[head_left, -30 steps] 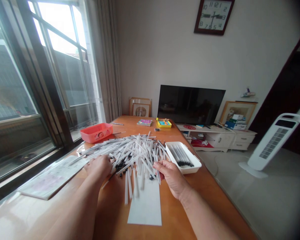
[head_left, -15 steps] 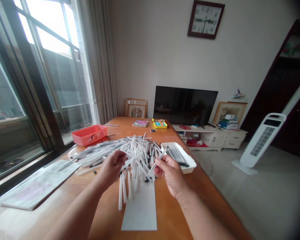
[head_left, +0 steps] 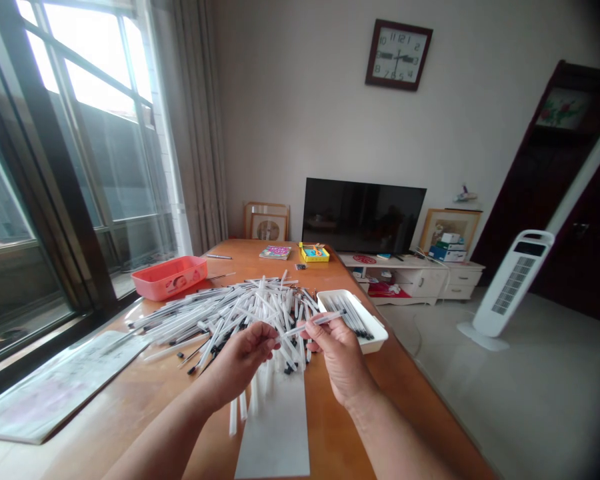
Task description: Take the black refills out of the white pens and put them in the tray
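My right hand [head_left: 337, 350] holds a clear, whitish pen barrel [head_left: 325, 320], slanted with its darker end up to the right. The fingers of my left hand [head_left: 253, 350] are pinched together at the barrel's lower left end; any small part between them is hidden. Behind and below both hands spreads a big heap of loose translucent pen barrels [head_left: 263, 300], mixed with black caps and thin refills. Just beyond my right hand, a white tray [head_left: 377, 343] holds several pens with black ends, laid side by side.
A red plastic box [head_left: 155, 281] stands at the left by the window. Paper sheets [head_left: 45, 393] lie front left, and a white strip [head_left: 275, 440] lies below the heap. Farther back are a booklet [head_left: 275, 252] and a yellow box [head_left: 314, 257]. The table's right edge runs past the tray.
My left hand has moved right and down, from over the heap to the barrel's end. My right hand has tilted the barrel flatter. The whole view has shifted slightly.
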The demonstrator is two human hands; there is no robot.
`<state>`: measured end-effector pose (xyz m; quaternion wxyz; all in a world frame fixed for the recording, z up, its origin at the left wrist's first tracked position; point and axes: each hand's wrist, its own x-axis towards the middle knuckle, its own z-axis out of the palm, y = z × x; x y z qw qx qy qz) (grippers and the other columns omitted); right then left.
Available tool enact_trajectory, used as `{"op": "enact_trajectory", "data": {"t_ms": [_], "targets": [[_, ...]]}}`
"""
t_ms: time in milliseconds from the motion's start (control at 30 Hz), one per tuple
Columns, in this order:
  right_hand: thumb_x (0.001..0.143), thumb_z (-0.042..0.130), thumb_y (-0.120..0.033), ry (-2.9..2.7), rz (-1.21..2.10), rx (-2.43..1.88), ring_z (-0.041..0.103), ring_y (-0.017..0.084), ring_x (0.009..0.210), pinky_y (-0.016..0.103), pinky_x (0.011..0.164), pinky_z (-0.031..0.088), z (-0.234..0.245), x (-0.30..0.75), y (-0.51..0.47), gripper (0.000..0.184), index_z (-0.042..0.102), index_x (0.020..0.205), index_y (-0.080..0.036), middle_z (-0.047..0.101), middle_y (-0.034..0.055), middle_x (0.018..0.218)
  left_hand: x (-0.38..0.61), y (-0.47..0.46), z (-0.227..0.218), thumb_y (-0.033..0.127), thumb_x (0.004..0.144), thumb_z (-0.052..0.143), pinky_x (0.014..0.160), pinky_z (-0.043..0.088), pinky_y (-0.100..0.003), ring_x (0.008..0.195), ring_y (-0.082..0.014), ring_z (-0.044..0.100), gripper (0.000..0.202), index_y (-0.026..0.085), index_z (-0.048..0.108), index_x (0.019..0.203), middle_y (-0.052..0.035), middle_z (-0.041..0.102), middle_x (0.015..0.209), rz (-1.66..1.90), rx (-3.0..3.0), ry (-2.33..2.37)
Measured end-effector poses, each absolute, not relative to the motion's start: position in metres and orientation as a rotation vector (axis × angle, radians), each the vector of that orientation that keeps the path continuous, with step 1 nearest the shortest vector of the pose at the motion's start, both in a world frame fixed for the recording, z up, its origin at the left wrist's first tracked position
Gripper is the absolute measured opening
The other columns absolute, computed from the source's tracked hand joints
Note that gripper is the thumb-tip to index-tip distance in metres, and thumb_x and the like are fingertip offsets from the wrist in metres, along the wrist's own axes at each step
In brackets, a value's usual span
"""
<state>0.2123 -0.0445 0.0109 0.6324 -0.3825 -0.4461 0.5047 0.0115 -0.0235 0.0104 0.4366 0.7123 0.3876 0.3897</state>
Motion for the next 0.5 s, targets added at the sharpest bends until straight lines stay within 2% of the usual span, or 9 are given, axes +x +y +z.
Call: {"op": "enact_trajectory", "data": {"t_ms": [267, 500], "targets": [[0.081, 0.073, -0.048, -1.093, 1.146, -0.933, 0.064, 0.022, 0.089, 0.031, 0.073, 0.045, 0.0094, 0.2089, -0.0464, 0.030, 0.064, 0.092, -0.021, 0.072, 0.0040, 0.091, 0.0150, -0.0282, 0.0112, 0.045, 0.092, 0.058, 0.072, 0.045, -0.027, 0.077, -0.0146, 0.054, 0.026, 0.019, 0.060, 0.094, -0.0038, 0.064, 0.087, 0.981, 1.723, 0.920], [0.082, 0.072, -0.049, -1.102, 1.160, -0.926, 0.065, 0.022, 0.089, 0.031, 0.073, 0.047, 0.0041, 0.2078, -0.0453, 0.031, 0.064, 0.094, -0.021, 0.072, 0.0045, 0.092, 0.0175, -0.0283, 0.0113, 0.047, 0.086, 0.066, 0.065, 0.043, -0.026, 0.069, -0.0135, 0.053, 0.031, 0.017, 0.065, 0.093, -0.0024, 0.062, 0.077, 0.946, 1.682, 0.920]]}}
